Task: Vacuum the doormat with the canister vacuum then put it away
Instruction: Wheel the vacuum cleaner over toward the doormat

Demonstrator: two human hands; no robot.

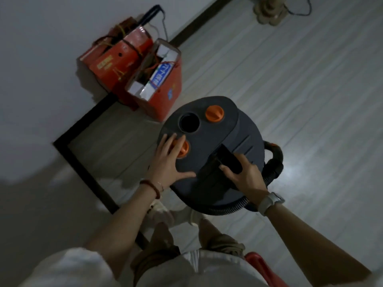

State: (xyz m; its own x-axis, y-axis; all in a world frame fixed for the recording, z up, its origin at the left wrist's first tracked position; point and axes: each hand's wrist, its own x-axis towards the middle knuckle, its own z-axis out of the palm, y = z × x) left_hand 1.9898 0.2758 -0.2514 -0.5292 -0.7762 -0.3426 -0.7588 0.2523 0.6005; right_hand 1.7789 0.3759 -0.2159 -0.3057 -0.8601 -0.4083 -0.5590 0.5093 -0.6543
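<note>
The dark grey canister vacuum (217, 137) stands on the pale floor near a wall corner, seen from above. Its top carries two orange knobs, one at the far side (214, 114), and a round black port (189, 122). My left hand (169, 162) lies flat on the lid with straight, spread fingers partly covering the near orange knob (184, 149). My right hand (244, 175) grips the black carry handle (230, 160) in the middle of the lid. A black ribbed hose (271, 172) loops round the right and near side of the canister. No doormat is in view.
Two red cardboard boxes (132, 65) with straps sit against the wall just beyond the vacuum. A dark skirting board (83, 162) runs along the wall at left. A beige stand base (269, 11) sits far right. Something red (259, 264) shows near my legs.
</note>
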